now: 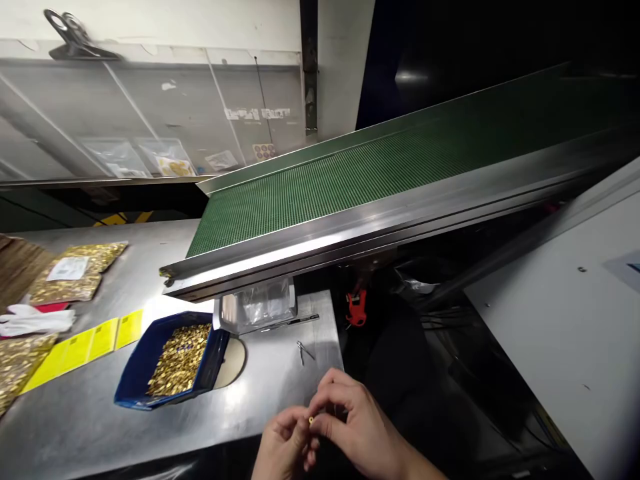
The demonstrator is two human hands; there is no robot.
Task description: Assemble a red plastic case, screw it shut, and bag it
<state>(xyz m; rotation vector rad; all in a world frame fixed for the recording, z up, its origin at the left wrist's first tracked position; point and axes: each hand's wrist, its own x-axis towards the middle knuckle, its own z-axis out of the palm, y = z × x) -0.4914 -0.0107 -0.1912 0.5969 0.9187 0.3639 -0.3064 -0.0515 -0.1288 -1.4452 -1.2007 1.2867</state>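
Observation:
My left hand (286,441) and my right hand (354,420) meet at the lower middle, just off the table's front edge. Their fingertips pinch together around a small gold metal piece (311,421), of which only a ring-like end shows. Both hands are closed; which fingers bear the piece is partly hidden. To the left, a blue bin (137,357) holds a heap of small gold pieces (181,357). Beyond my fingers, a small pair of tweezers or pliers (305,351) lies on the metal table (270,373).
A green conveyor belt (310,183) in a metal frame slopes up rightward above the table. A clear plastic box (260,307) and a thin black tool (295,323) lie beneath it. Bags of gold pieces (95,267), white gloves (37,320) and yellow labels (80,350) are at left.

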